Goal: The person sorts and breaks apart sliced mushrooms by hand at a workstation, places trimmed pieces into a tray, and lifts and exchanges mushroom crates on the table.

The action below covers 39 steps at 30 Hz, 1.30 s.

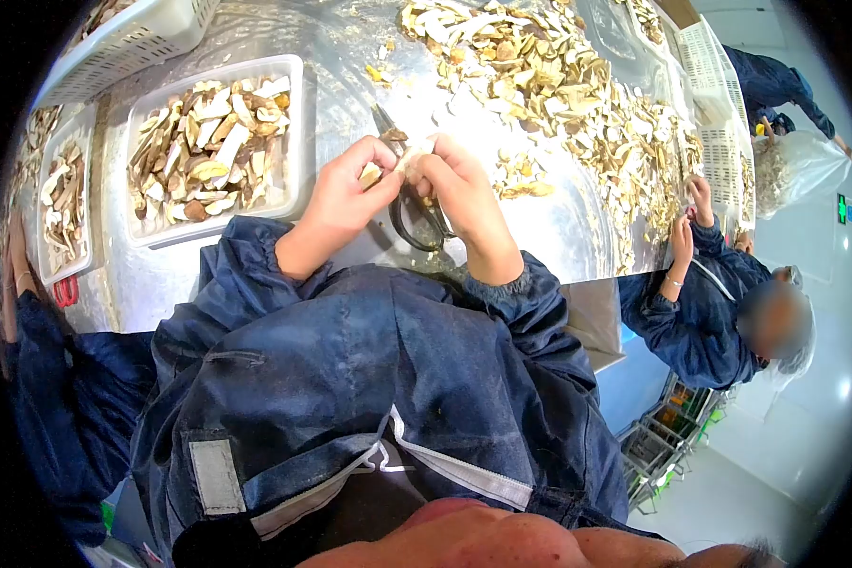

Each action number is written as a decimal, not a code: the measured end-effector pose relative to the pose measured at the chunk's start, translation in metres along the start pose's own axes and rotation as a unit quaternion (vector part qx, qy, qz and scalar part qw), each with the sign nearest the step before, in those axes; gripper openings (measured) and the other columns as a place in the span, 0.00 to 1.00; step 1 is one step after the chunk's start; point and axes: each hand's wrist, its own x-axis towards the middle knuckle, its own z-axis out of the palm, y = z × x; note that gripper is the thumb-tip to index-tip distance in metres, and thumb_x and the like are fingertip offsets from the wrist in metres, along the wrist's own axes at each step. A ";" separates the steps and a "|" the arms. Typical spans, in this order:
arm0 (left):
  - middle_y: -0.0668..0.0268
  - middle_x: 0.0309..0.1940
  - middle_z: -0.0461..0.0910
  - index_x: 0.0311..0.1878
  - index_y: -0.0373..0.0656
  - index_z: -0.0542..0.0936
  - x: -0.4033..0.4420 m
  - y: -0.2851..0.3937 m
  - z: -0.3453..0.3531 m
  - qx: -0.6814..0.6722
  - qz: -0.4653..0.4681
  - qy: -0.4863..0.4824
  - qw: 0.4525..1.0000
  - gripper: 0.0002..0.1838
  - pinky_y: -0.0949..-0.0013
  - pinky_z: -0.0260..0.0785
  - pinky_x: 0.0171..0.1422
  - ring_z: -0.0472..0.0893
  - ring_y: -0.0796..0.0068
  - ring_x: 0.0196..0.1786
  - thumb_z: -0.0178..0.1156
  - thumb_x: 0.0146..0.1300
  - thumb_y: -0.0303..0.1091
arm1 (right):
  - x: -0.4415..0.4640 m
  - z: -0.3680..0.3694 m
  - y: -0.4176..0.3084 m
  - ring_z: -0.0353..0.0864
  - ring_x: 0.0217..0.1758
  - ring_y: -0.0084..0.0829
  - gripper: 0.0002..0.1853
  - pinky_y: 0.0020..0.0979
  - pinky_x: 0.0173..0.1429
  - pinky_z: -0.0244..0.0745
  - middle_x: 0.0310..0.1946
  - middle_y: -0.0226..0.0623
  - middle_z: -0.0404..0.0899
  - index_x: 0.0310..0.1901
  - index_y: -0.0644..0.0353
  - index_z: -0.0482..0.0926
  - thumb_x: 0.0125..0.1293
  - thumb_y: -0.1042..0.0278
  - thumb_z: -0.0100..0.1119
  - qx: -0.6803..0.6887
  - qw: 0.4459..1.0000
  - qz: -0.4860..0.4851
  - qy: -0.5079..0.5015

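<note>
My left hand [348,185] and my right hand [462,187] meet above the metal table, fingertips pinched together on a small pale mushroom slice [409,161]. Fingers cover most of that slice. Another small yellowish piece [370,175] shows by my left fingers; I cannot tell whether it is held or lying below. Under both hands lies a pair of scissors with black handles [413,232], its blades [382,119] pointing away from me. A brown mushroom bit [394,135] is at the blades. Left of my left hand stands a white tray [295,123] of sliced mushrooms.
A wide heap of mushroom slices [549,71] spreads over the table's far and right side. White baskets [710,71] line the right edge. A co-worker [705,312] works at right; another person's sleeve [57,388] is at left, near a smaller tray [87,189] and red-handled scissors [65,292].
</note>
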 end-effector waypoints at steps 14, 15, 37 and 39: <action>0.73 0.31 0.75 0.38 0.40 0.76 -0.001 -0.001 0.000 -0.033 -0.029 -0.016 0.999 0.04 0.77 0.67 0.43 0.72 0.86 0.38 0.62 0.66 0.27 | 0.003 -0.005 0.002 0.73 0.25 0.17 0.09 0.21 0.30 0.66 0.26 0.27 0.78 0.40 0.60 0.80 0.69 0.69 0.50 0.037 0.999 0.013 -0.015; 0.73 0.31 0.75 0.38 0.40 0.76 -0.001 -0.001 0.000 -0.041 -0.031 -0.017 0.999 0.04 0.77 0.67 0.43 0.72 0.86 0.38 0.62 0.66 0.27 | 0.002 -0.005 0.000 0.73 0.26 0.17 0.09 0.21 0.30 0.66 0.26 0.27 0.78 0.40 0.61 0.80 0.69 0.69 0.50 0.031 0.999 0.021 -0.010; 0.73 0.31 0.75 0.38 0.40 0.76 0.000 -0.004 0.000 -0.038 -0.018 -0.006 0.999 0.05 0.77 0.67 0.44 0.72 0.86 0.38 0.63 0.64 0.25 | 0.000 0.001 0.007 0.73 0.30 0.16 0.06 0.21 0.35 0.68 0.30 0.26 0.78 0.43 0.63 0.79 0.66 0.73 0.59 0.032 0.999 0.019 -0.038; 0.73 0.32 0.75 0.38 0.40 0.76 -0.001 -0.003 -0.001 -0.045 -0.021 -0.009 0.999 0.04 0.77 0.67 0.44 0.72 0.86 0.38 0.62 0.65 0.25 | -0.001 0.000 0.007 0.74 0.32 0.16 0.07 0.20 0.36 0.68 0.32 0.27 0.79 0.44 0.62 0.79 0.66 0.73 0.59 0.044 0.998 0.019 -0.042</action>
